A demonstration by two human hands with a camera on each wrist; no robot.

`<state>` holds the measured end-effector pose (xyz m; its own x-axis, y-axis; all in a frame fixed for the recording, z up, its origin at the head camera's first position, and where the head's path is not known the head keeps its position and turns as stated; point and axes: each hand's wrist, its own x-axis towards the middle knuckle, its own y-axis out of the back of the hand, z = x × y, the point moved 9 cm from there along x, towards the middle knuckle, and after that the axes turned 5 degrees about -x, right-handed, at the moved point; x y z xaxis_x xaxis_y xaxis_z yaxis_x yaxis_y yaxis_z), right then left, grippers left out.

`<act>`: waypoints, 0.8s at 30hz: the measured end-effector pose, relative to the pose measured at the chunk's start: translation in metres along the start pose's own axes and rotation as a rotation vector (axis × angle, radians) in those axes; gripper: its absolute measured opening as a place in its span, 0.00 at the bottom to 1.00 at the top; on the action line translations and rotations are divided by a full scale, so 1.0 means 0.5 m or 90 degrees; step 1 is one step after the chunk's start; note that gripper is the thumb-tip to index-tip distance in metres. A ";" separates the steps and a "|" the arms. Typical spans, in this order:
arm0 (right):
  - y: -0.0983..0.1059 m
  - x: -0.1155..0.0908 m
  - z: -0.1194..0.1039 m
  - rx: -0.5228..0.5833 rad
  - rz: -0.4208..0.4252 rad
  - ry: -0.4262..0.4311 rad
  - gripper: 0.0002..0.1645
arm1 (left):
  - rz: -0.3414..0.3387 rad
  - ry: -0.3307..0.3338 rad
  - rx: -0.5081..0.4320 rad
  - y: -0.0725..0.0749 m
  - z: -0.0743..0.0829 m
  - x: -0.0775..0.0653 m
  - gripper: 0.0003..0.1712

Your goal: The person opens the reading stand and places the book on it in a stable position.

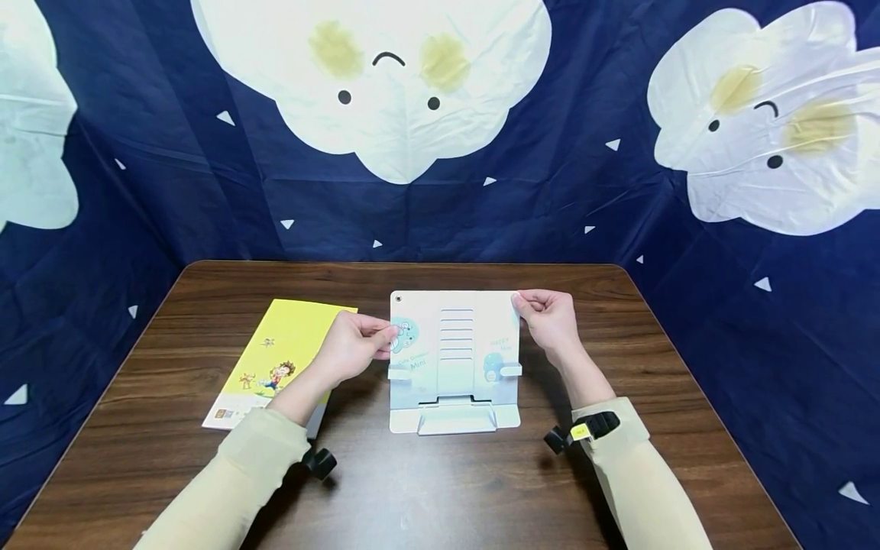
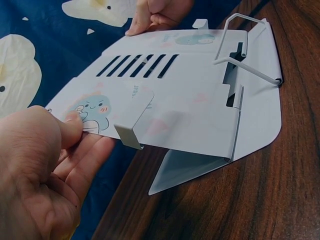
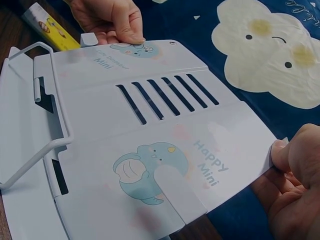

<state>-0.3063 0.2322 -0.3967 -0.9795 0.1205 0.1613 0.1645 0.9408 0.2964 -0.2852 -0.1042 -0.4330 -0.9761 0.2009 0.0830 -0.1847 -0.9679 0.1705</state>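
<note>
A white book stand point(image 1: 456, 367) with blue dinosaur prints and a column of slots stands on the table, its back plate raised from the base. My left hand point(image 1: 354, 345) pinches the plate's left edge between thumb and fingers, above a folded page clip point(image 2: 131, 131). At the upper right corner, my right hand point(image 1: 548, 315) pinches the plate the same way. Along the front, a white wire ledge point(image 3: 37, 105) sticks out over the base. A second clip point(image 3: 180, 195) lies against the print on the right side.
A yellow book point(image 1: 275, 359) with cartoon figures lies left of the stand, partly under my left forearm. The brown wooden table point(image 1: 440, 496) ends at a dark blue cloth point(image 1: 385, 221) with white clouds. Small black devices point(image 1: 320, 463) are strapped at both wrists.
</note>
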 end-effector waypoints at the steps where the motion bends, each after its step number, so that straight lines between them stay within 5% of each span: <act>1: -0.001 0.001 0.000 0.001 0.000 0.001 0.12 | -0.001 0.000 0.001 0.000 0.000 0.000 0.09; 15: 0.006 -0.003 0.003 0.003 0.004 0.009 0.12 | -0.013 -0.006 0.016 -0.003 0.008 -0.007 0.10; 24: 0.038 -0.015 -0.033 0.013 0.035 0.100 0.12 | -0.031 -0.025 -0.018 0.028 0.012 -0.001 0.16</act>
<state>-0.2938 0.2441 -0.3767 -0.9384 0.1230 0.3230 0.2141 0.9404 0.2641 -0.2864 -0.1171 -0.4247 -0.9605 0.2537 0.1145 -0.2363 -0.9605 0.1468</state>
